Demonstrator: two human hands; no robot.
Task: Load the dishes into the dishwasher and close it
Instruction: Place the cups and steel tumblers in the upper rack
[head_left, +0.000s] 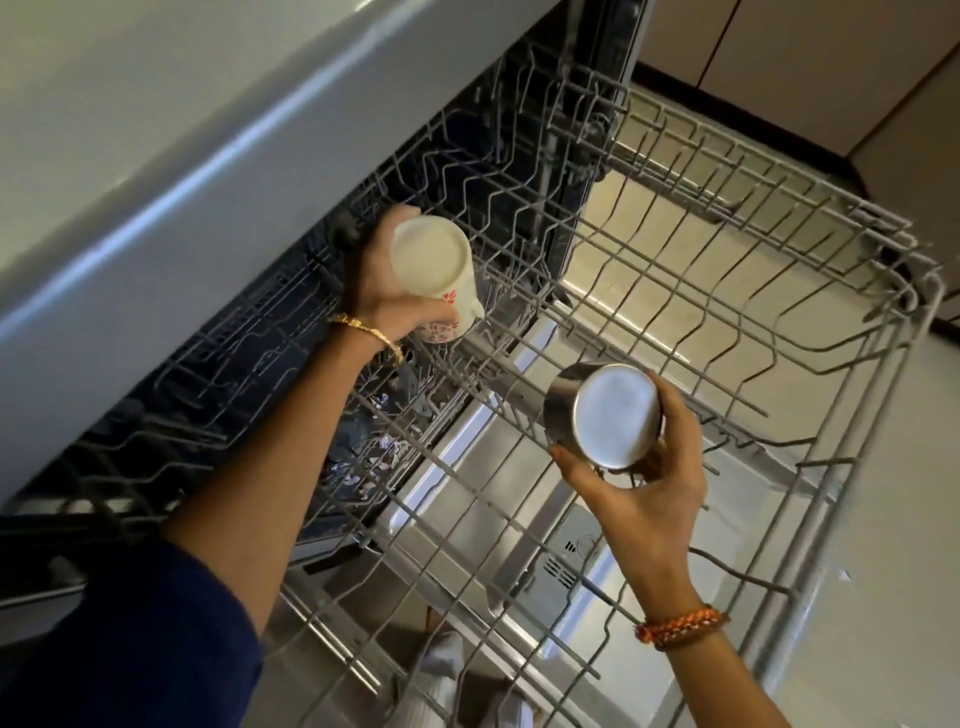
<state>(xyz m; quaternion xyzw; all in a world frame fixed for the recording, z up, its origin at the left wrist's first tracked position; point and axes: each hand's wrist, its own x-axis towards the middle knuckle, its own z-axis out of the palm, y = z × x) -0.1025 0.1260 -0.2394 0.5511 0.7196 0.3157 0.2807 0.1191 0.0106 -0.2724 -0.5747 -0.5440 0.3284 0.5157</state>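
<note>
Head view: we see the grey wire dishwasher rack (727, 291) pulled out. Our left hand (387, 280) grips an upturned white floral ceramic cup (441, 270) at its back-left corner; our right hand (644, 488) clasps an inverted shiny steel tumbler (608, 415) above its middle.

One mug (435, 270), one steel cup (608, 415), one rack (753, 332).

- Left arm: a dark navy sleeve (130, 639) is pushed up past the elbow, forearm bare.
- Left wrist: a thin gold bangle (366, 331) with a twisted, shiny finish.
- Right wrist: an orange braided thread band (681, 626) with paler strands woven in.
- Right forearm is bare, no sleeve in view.
- Both hands are bare.
</note>
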